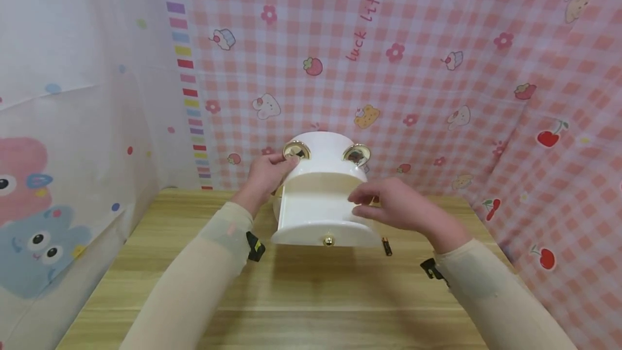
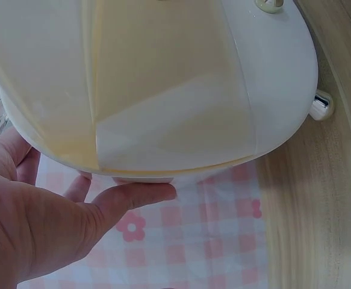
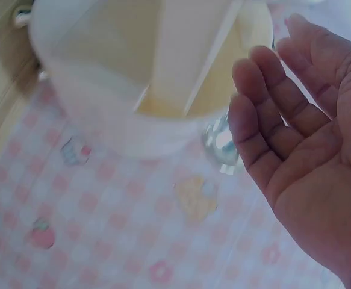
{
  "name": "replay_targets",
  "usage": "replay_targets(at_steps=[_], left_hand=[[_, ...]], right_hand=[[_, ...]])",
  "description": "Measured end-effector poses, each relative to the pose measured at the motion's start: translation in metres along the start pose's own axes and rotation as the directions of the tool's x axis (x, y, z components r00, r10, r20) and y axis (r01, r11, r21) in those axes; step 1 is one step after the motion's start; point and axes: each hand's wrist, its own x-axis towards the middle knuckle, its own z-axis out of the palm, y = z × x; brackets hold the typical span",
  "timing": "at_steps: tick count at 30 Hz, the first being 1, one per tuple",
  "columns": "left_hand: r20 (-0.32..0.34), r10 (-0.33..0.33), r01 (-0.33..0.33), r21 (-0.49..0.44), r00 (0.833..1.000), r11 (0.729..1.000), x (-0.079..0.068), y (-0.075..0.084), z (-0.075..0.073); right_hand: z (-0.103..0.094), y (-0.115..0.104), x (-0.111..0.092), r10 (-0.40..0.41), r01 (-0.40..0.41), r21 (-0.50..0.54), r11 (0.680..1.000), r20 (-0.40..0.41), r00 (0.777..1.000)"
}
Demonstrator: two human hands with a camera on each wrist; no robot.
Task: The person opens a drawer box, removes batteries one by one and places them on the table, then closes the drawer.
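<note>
A glossy white drawer box (image 1: 324,147) with a rounded top and two gold rings stands on the table. Its drawer (image 1: 311,208) is pulled out toward me, with a small gold knob (image 1: 329,241) on the curved front. Beside the left gold ring (image 1: 296,149), my left hand (image 1: 268,176) holds the box by its side, one digit stretched along the outer wall in the left wrist view. My right hand (image 1: 396,204) hovers at the drawer's right edge, its fingers loosely bent with nothing in them. The right wrist view shows those fingers (image 3: 265,90) near the right gold ring (image 3: 220,141).
A small dark battery (image 1: 386,246) lies on the wooden table (image 1: 311,296), right of the drawer front. Pink checked cloth (image 1: 311,96) hangs behind the box and on the right. A white cloth with cartoon figures (image 1: 39,236) covers the left side.
</note>
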Motion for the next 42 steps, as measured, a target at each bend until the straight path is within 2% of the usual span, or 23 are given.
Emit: replay_targets(at_steps=[4,8,15,17,23,28,34,36,42], left_hand=[[-0.009,0.002,-0.002,0.0,1.0,1.0,0.001,-0.001,0.001],[-0.01,0.005,-0.005,-0.012,1.0,1.0,0.002,-0.002,0.001],[-0.001,0.01,-0.01,-0.013,1.0,1.0,0.002,-0.002,0.002],[0.002,0.01,-0.01,-0.011,1.0,1.0,0.001,-0.002,0.002],[-0.009,0.008,-0.008,-0.006,1.0,1.0,0.0,-0.001,0.003],[-0.008,0.007,-0.007,-0.007,1.0,1.0,-0.001,-0.001,0.002],[0.001,-0.012,0.012,-0.017,1.0,1.0,0.0,-0.003,0.002],[0.001,-0.004,0.004,-0.018,1.0,1.0,0.001,-0.003,0.002],[-0.003,-0.001,0.001,-0.024,1.0,1.0,0.001,-0.002,0.003]], right_hand=[[0.004,-0.011,0.025,0.006,-0.01,0.031,0.999,0.14,0.99],[0.012,-0.013,0.047,0.004,-0.02,0.054,0.998,0.278,0.961],[0.018,-0.012,0.067,0.017,-0.068,0.107,0.992,0.414,0.91],[0.019,-0.013,0.069,0.01,-0.06,0.102,0.993,0.436,0.9],[0.023,-0.016,0.075,-0.04,0.028,0.033,0.999,0.468,0.883],[0.026,-0.019,0.078,-0.046,-0.015,0.118,0.993,0.503,0.863],[0.031,-0.019,0.082,-0.051,-0.103,0.243,0.965,0.555,0.83],[0.032,-0.019,0.084,-0.056,-0.11,0.259,0.959,0.558,0.828],[0.034,-0.022,0.091,-0.097,-0.011,0.189,0.982,0.552,0.828]])
